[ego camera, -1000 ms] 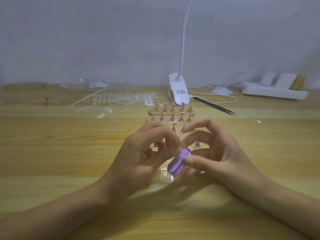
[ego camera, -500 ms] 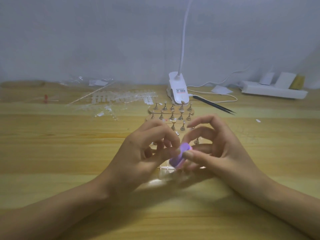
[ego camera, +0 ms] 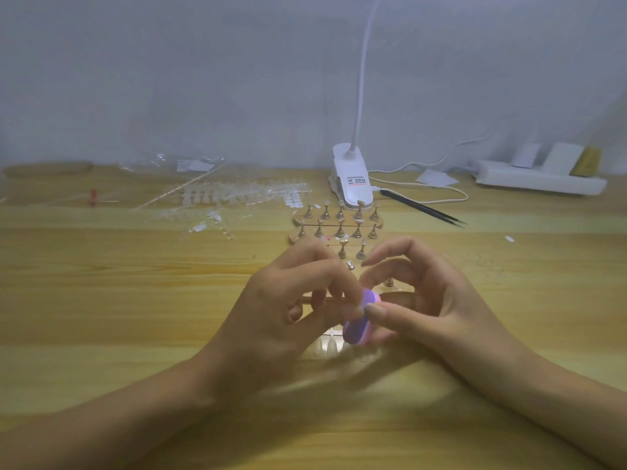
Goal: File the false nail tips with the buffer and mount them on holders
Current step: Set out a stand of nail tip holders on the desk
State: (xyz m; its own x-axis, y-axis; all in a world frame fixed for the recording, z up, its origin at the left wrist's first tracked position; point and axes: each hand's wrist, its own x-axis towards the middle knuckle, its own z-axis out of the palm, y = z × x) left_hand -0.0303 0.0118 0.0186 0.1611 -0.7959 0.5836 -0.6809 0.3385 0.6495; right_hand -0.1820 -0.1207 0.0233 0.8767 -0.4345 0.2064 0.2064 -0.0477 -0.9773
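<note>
My right hand [ego camera: 427, 307] pinches a small purple buffer [ego camera: 359, 320] between thumb and fingers, just above the wooden table. My left hand [ego camera: 285, 310] has its fingertips curled together right against the buffer's left face; what they pinch is too small and blurred to make out. Behind the hands stand rows of small brass nail holders [ego camera: 339, 228] on clear bases. A few clear false nail tips [ego camera: 327, 346] lie on the table under the hands.
A white clip lamp [ego camera: 351, 179] stands at the back centre with black tweezers [ego camera: 424, 208] to its right. Clear strips of nail tips [ego camera: 234, 198] lie at the back left. A white power strip [ego camera: 539, 179] sits at the back right.
The buffer has slid slightly in my right hand's grip against the left fingertips. Both hands stay in nearly the same spot.
</note>
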